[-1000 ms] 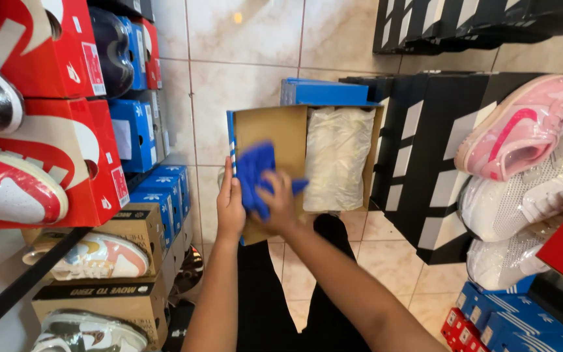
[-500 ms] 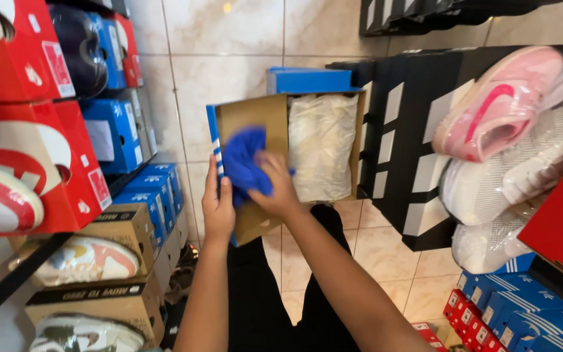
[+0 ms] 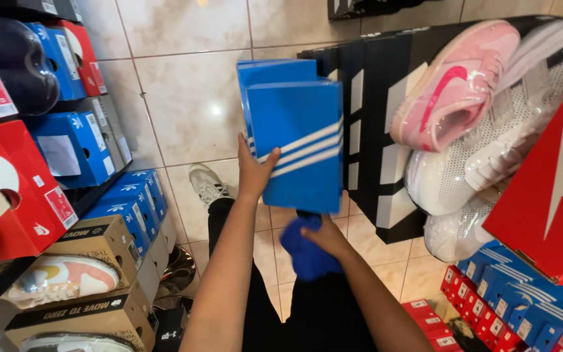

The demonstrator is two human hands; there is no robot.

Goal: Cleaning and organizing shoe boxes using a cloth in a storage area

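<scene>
Tiled floor (image 3: 190,111) of pale, glossy squares, hemmed in by shelves of shoe boxes: red and blue stacks (image 3: 66,150) on the left, black striped boxes (image 3: 373,130) far right, wrapped pink and white shoes (image 3: 457,85) perched on them. Blue shoe box (image 3: 294,143) with white stripes held up in mid-air at centre, lid side facing the camera, shut as far as can be judged. Left hand (image 3: 253,171) clasped on the box's left edge, thumb across the front, fingers hidden behind. Right hand (image 3: 324,234) below the box's lower edge, closed around a bunched blue cloth (image 3: 307,257), pressing it near or against the underside; exact contact hard to tell.

For a clean wipe: steady grip at the left edge so the box does not swing; cloth flattened rather than bunched, drawn along the lower edge in one direction. Best kept clear of the black boxes close on the right, lest the shoes above get knocked.
</scene>
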